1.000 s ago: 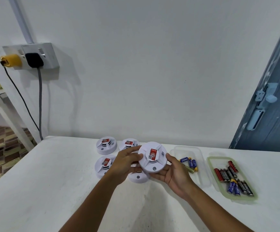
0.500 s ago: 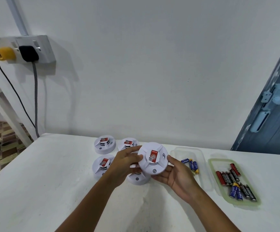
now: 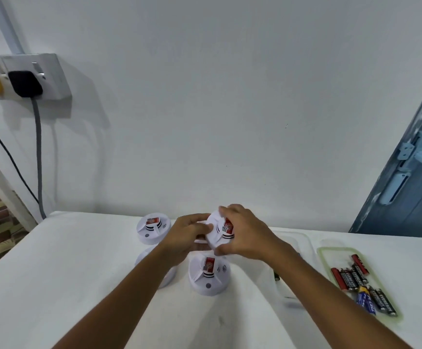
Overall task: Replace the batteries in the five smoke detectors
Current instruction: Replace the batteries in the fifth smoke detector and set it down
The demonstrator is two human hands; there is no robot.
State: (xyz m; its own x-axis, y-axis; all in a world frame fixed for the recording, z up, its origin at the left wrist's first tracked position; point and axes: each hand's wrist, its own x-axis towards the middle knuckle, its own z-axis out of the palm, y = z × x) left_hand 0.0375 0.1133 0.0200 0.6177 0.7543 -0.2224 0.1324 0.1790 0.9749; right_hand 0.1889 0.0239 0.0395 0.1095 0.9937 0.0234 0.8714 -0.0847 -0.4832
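Note:
I hold a round white smoke detector [image 3: 218, 231] with a red label above the table, tilted on edge. My left hand [image 3: 188, 234] grips its left side and my right hand [image 3: 245, 234] wraps over its top and right side. Three more white detectors rest on the table: one at the back left [image 3: 153, 229], one in front [image 3: 208, 274], and one [image 3: 145, 258] mostly hidden under my left forearm. A green-rimmed tray [image 3: 322, 258] on the right holds several red, black and blue batteries [image 3: 363, 285].
A clear plastic tray [image 3: 303, 239] lies between my right arm and the green-rimmed tray. The white table [image 3: 53, 273] meets a white wall. A socket with plugs and hanging cables [image 3: 37, 91] sits at the upper left. A blue door [image 3: 411, 185] stands at the right.
My right hand moved from under the detector to over its top and right side. The detector tilted up on edge and rose slightly. The view shifted closer.

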